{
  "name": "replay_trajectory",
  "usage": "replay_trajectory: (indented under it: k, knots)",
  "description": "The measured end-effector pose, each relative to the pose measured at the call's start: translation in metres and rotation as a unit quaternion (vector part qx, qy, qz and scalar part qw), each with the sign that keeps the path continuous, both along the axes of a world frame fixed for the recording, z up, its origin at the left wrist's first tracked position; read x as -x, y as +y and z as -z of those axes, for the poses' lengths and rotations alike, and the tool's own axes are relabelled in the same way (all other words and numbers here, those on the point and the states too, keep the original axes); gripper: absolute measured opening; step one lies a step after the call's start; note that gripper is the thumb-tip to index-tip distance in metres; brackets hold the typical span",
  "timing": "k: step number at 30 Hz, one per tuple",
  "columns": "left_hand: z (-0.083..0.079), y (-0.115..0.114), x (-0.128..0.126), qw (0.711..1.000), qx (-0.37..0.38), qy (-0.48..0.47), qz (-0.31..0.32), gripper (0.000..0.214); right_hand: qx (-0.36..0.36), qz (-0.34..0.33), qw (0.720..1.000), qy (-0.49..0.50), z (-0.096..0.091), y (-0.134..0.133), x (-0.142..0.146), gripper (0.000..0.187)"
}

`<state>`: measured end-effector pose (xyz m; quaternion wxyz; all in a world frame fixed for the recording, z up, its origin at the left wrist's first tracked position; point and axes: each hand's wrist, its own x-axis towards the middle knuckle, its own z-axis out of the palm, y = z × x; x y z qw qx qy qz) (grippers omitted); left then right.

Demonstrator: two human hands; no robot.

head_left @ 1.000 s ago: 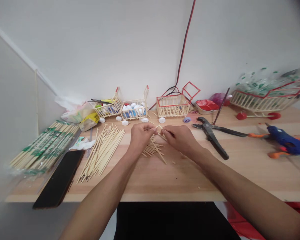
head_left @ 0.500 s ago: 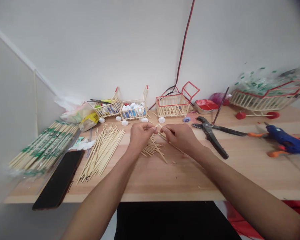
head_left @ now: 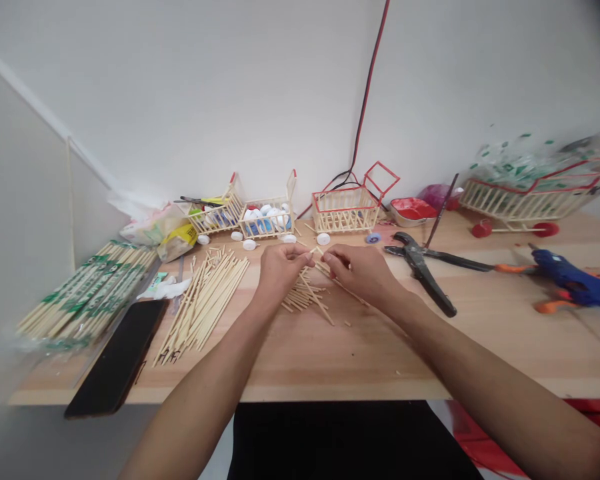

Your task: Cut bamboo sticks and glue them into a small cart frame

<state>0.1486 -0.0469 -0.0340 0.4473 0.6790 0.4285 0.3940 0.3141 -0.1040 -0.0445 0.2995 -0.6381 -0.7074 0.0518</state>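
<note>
My left hand (head_left: 286, 265) is closed in a pinch on a short wooden stick (head_left: 317, 251), whose pale tip shows between the two hands. Facing it, my right hand (head_left: 356, 268) also pinches with thumb and forefinger near the other end of that stick; its fingers hide what they grip. Beneath both hands lies a small heap of cut wooden sticks (head_left: 300, 300), one longer piece slanting out toward me. Another thin stick (head_left: 353, 293) runs under my right hand; I cannot tell whether it is held or lies on the table.
Long sticks (head_left: 213, 300), packaged chopsticks (head_left: 93, 287) and a black phone (head_left: 117, 360) lie left. Behind stand small stick-built carts (head_left: 347, 212) and a red paint tub (head_left: 413, 212). Black pliers (head_left: 423, 270), a blue glue gun (head_left: 573, 277) and a larger cart (head_left: 515, 203) are right.
Both hands stay nearly in place, fingertips close together. The right fingers have shifted very slightly around the stick between them. Nothing else has visibly moved.
</note>
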Motion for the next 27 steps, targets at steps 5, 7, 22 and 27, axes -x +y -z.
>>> replay_trajectory:
  k: [5,7,22,27]
  knots:
    - [0.0029,0.0015,-0.0001,1.000,-0.014,0.005,0.005,0.010,-0.009,-0.003,1.000,-0.006,0.0018,0.0001,0.0001,0.027]
    - [0.0050,0.0024,0.0000,1.000,-0.019,-0.001,0.010,0.011,-0.013,-0.006,1.000,-0.007,0.0026,0.0005,-0.0001,0.027]
    - [0.0048,-0.0001,-0.0020,0.999,-0.034,0.023,-0.002,0.011,-0.025,-0.017,1.000,-0.009,0.0027,-0.0002,-0.0002,0.034]
    - [0.0042,-0.0020,-0.0031,0.997,-0.053,0.046,-0.013,0.012,-0.027,-0.021,0.999,-0.013,0.0026,-0.0001,0.0007,0.035]
